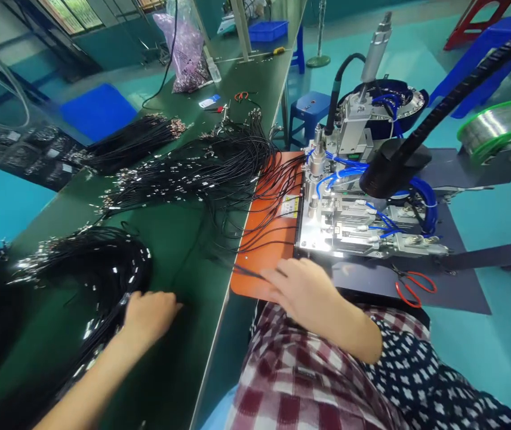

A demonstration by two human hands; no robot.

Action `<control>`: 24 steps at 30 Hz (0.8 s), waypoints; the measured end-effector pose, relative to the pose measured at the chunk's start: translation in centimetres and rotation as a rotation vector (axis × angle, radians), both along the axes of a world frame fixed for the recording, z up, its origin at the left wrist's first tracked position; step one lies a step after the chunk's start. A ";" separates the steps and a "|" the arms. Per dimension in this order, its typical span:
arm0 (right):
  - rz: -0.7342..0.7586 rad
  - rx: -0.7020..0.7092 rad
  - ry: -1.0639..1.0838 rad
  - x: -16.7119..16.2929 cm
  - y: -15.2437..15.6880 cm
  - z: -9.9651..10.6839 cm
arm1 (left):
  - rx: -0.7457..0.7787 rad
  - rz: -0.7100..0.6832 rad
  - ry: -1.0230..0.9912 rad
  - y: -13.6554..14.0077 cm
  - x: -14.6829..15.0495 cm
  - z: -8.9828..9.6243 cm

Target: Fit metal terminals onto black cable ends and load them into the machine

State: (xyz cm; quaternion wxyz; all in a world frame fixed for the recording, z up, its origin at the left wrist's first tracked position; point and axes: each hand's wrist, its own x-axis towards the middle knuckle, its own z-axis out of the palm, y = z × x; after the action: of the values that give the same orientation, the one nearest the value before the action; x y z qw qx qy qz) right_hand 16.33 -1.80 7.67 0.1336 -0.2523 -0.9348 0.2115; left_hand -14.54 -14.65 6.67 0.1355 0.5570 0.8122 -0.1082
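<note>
My right hand [300,294] is over the front of an orange mat [255,239], its fingers pinched on a black cable [249,272] that is smeared by motion. To the left, my left hand [151,316] is beside a curved bundle of black cables [137,260] with shiny metal ends. Its fingers are curled with the back of the hand towards me; whatever they hold is hidden. Several more black cables [277,179] run across the mat to a metal machine [322,230] with blue air tubes.
More cable bundles [202,167] lie on the green table [184,358]. Red-handled scissors [416,286] rest by the machine, below a black flexible arm [443,113]. A solder wire spool [501,131] is at the right. A pink bag [188,54] stands at the back, near a blue stool [311,107].
</note>
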 end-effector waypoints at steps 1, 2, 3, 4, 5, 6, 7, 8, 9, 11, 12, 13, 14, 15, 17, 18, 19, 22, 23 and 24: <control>0.035 -0.011 -0.038 0.0 -0.7 -0.7 | 0.044 -0.047 0.129 0.5 0.2 0.4; 0.054 -0.032 -0.063 0.2 -1.4 -1.4 | 0.080 -0.129 0.145 1.1 0.9 0.7; 0.062 -0.066 -0.077 0.4 -1.9 -2.0 | 0.134 -0.227 0.066 1.8 2.1 1.0; 0.061 -0.106 -0.066 0.8 -2.2 -2.6 | 0.219 -0.328 -0.051 2.5 3.6 1.2; 0.038 -0.141 -0.030 1.3 -2.4 -3.1 | 0.315 -0.420 -0.146 3.2 5.3 1.2; -0.003 -0.168 0.025 2.1 -2.4 -3.5 | 0.360 -0.531 -0.220 3.9 7.1 1.1; -0.062 -0.187 0.091 3.0 -2.3 -3.8 | 0.332 -0.658 -0.307 4.6 8.8 0.8; -0.147 -0.195 0.164 4.1 -2.1 -4.1 | 0.273 -0.738 -0.377 5.2 10.3 0.3; -0.231 -0.206 0.222 5.2 -1.8 -4.2 | 0.219 -0.785 -0.422 5.6 11.4 -0.2; -0.392 -0.241 0.308 7.4 -1.7 -4.6 | 0.105 -0.844 -0.440 6.1 12.9 -1.3; -0.454 -0.260 0.335 8.4 -1.7 -4.8 | 0.070 -0.873 -0.414 6.0 13.1 -1.9; -0.505 -0.281 0.351 9.1 -1.9 -5.0 | 0.049 -0.909 -0.374 5.7 13.2 -2.3; -0.544 -0.299 0.364 9.7 -2.2 -5.2 | 0.042 -0.954 -0.331 5.2 13.0 -2.8; -0.571 -0.314 0.374 10.1 -2.6 -5.4 | 0.042 -1.001 -0.290 4.5 12.7 -3.2; -0.594 -0.336 0.395 10.3 -3.3 -5.6 | 0.047 -1.079 -0.247 2.9 12.2 -3.9; -0.595 -0.340 0.410 10.2 -3.7 -5.7 | 0.038 -1.090 -0.241 2.2 12.0 -4.3; -0.590 -0.340 0.431 9.9 -3.9 -5.6 | 0.012 -1.068 -0.233 1.5 11.9 -4.8; -0.533 -0.334 0.485 8.9 -4.1 -5.3 | -0.159 -0.870 -0.166 0.7 12.3 -6.1; -0.503 -0.328 0.494 8.5 -4.1 -5.1 | -0.204 -0.831 -0.148 0.9 12.5 -6.3; -0.469 -0.323 0.494 8.3 -4.1 -4.9 | -0.235 -0.809 -0.146 1.1 12.5 -6.3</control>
State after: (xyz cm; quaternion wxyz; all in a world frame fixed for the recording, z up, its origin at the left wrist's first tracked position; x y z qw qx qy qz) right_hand 24.58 -5.91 2.75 0.3584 -0.4188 -0.7457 0.3744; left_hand -2.02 -13.56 0.37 0.2019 0.8177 0.4986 -0.2049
